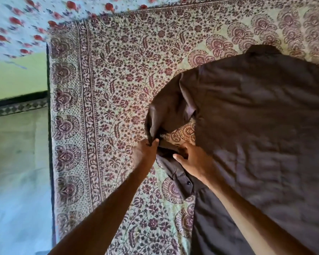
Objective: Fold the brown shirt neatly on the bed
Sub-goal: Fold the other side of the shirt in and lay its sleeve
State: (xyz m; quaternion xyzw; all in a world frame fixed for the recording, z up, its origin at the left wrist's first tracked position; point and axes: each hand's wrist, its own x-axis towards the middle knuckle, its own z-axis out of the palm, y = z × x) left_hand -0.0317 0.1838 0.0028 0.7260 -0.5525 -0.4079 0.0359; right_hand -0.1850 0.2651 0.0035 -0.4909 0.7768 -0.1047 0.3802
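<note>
Spreading over the right half of the frame, the brown shirt (256, 135) lies flat on the bed's paisley-printed bedspread (109, 80), its left sleeve (166, 109) lifted and bunched near the centre. The left hand (145, 153) is pinched closed on the sleeve's cuff edge, while the right hand (193, 161) rests with fingers loosely spread on the shirt's side edge, just above the buttoned placket (180, 179). Bare bedspread stretches left to the bed's dark edge (49, 126), with floor beyond at lower left.
</note>
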